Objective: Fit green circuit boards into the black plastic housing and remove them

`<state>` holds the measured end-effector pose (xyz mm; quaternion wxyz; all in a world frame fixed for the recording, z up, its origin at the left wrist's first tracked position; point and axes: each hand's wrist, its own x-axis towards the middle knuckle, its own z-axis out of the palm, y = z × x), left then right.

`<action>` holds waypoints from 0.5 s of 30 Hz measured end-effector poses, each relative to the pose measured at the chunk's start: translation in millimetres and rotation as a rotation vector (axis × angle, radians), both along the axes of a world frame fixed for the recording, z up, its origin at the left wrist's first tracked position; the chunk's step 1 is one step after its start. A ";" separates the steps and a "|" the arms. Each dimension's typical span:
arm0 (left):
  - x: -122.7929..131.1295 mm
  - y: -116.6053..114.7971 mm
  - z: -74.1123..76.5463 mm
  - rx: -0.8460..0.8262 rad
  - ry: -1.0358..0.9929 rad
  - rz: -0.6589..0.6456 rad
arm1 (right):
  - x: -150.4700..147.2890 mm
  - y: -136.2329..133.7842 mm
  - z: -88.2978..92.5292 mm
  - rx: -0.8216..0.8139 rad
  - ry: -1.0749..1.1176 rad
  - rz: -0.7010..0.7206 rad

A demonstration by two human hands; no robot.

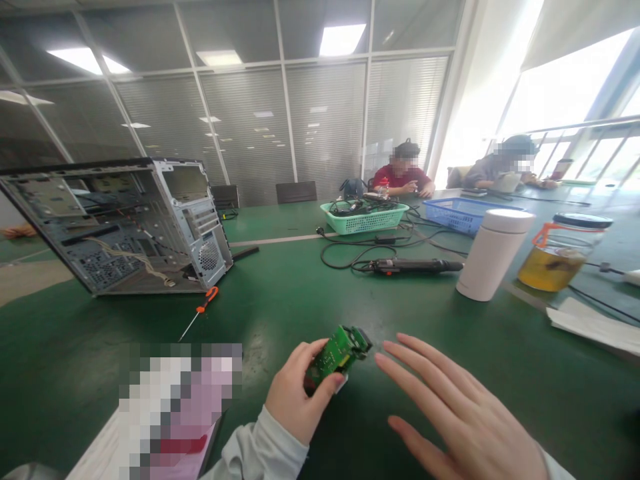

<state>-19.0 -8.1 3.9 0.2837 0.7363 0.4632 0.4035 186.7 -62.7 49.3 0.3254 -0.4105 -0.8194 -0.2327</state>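
"Which step is in hand?"

"Handling the circuit board [334,357], it seems: the left hand [299,387] grips it between thumb and fingers. A two-handed hold would call for the right hand [465,407], spread wide, to close in."

"Touching yet?"

"Apparently not; the board's blurred far end lies just beside its fingertips."

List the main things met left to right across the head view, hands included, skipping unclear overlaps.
Open computer case → left hand → green circuit board held in it → right hand, spread open → lidded jar of yellow liquid.
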 end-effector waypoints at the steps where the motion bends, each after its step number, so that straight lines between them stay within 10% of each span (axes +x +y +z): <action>1: -0.5 -2.1 2.0 0.097 0.100 -0.054 | -6.3 3.1 -1.5 -0.004 0.006 0.007; 7: 2.0 -9.3 4.2 0.498 0.375 -0.197 | -12.9 15.5 -15.1 -0.054 -0.028 0.083; 15: -0.8 -7.6 0.3 0.500 0.334 -0.184 | 21.3 -1.7 -34.4 -0.430 0.227 0.056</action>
